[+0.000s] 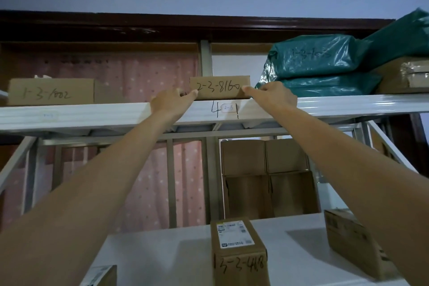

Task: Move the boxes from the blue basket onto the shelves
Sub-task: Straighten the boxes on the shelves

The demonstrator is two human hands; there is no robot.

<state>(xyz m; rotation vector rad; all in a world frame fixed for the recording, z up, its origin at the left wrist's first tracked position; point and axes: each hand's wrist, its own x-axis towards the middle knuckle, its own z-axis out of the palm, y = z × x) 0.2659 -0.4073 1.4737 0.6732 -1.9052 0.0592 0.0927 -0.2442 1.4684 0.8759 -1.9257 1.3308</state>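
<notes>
A small cardboard box (219, 88) marked "2-3-8160" rests on the top white shelf (116, 115), just above a "2-3" label on the shelf edge. Both my arms reach up to it. My left hand (170, 103) presses its fingertips against the box's left end. My right hand (271, 95) holds the box's right end with thumb and fingers. The box is gripped between the two hands and sits flat on the shelf. The blue basket is out of view.
Another box (51, 91) marked "1-3-1002" stands at the left of the top shelf. Green plastic parcels (325, 65) are stacked at its right. On the lower shelf (176, 253) sit a box (239, 251) marked "3-3-4118", stacked cartons (267, 176) and a box (352, 239) at right.
</notes>
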